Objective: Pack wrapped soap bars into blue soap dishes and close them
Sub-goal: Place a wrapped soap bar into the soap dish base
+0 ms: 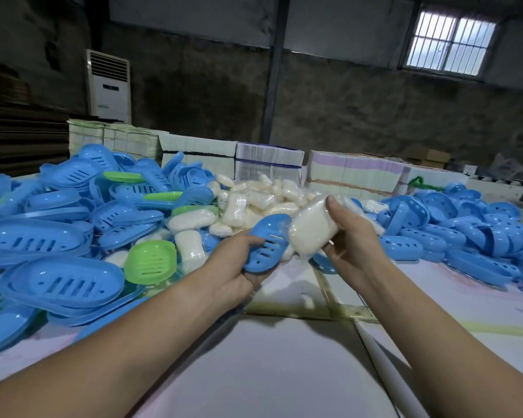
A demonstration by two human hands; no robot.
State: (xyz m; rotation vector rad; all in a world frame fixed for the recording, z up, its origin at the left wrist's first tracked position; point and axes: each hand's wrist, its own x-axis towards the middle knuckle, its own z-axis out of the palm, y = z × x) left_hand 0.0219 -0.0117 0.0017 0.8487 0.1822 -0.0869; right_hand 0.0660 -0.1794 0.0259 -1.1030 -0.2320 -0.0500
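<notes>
My left hand (233, 267) grips a blue slotted soap dish part (267, 242), held tilted above the table. Just to its right, my right hand (349, 233) holds a white soap bar in clear wrap (313, 227); the bar's lower left corner touches the dish's edge. Behind both hands lies a heap of wrapped soap bars (263, 197). A big pile of empty blue dish halves (61, 236) covers the left side. A second pile of blue dishes (465, 230) fills the right side.
A few green dish parts (150, 260) lie among the blue ones on the left. Stacks of flat cartons (269, 161) line the table's far edge. The white table surface (269, 357) spreads in front of me, with taped seams and a white tube (387, 372) at the right.
</notes>
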